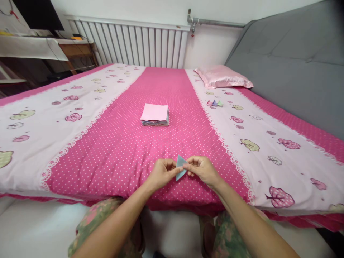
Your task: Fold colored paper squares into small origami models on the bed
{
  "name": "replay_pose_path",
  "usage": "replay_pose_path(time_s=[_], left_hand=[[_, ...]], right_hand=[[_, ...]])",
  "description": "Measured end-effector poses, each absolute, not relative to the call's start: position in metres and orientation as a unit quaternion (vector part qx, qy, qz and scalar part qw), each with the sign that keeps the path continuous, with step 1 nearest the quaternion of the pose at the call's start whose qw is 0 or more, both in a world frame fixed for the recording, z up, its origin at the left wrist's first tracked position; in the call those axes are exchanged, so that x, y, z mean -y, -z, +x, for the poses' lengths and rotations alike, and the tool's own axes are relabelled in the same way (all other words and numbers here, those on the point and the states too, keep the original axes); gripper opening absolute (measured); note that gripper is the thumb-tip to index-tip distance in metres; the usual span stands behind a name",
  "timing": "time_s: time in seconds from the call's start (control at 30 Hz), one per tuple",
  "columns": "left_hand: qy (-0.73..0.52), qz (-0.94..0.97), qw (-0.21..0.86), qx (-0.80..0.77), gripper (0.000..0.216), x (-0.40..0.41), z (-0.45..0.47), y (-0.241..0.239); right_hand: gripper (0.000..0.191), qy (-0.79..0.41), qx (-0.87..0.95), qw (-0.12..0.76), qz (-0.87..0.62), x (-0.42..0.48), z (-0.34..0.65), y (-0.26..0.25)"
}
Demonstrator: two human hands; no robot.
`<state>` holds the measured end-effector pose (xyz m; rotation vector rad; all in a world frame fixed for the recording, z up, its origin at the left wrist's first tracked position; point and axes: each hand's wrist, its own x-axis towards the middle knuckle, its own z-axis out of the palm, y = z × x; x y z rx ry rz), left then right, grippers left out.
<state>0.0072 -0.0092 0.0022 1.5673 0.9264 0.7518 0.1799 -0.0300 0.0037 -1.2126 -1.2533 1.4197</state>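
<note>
A small light-blue paper (180,175), folded into a triangle, is held just above the near edge of the pink bedspread. My left hand (163,173) pinches its left side between thumb and fingers. On the right side, my right hand (202,170) grips the same paper, its thumb lying over the face. Farther back on the bed sits a stack of square paper (154,112) with a pink sheet on top. Several small folded paper pieces (214,103) in pink, purple and green stand to the right, near the pillow.
The polka-dot bedspread (120,143) spreads across the view. A pink pillow (224,76) lies at the back right beside a grey headboard (292,61). Behind the bed is a white radiator (129,41); a desk (32,48) with a monitor (39,14) stands at the left.
</note>
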Motion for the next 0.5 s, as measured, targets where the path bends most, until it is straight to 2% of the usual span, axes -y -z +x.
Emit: replay_pose_path(time_s=[0.5], left_hand=[[-0.333,0.666,0.561,-0.362,0.033,0.0085,0.0077,-0.0049]], right_hand=[[0.024,-0.562,0.518,0.437,-0.473,0.0307,0.1785,-0.0069]])
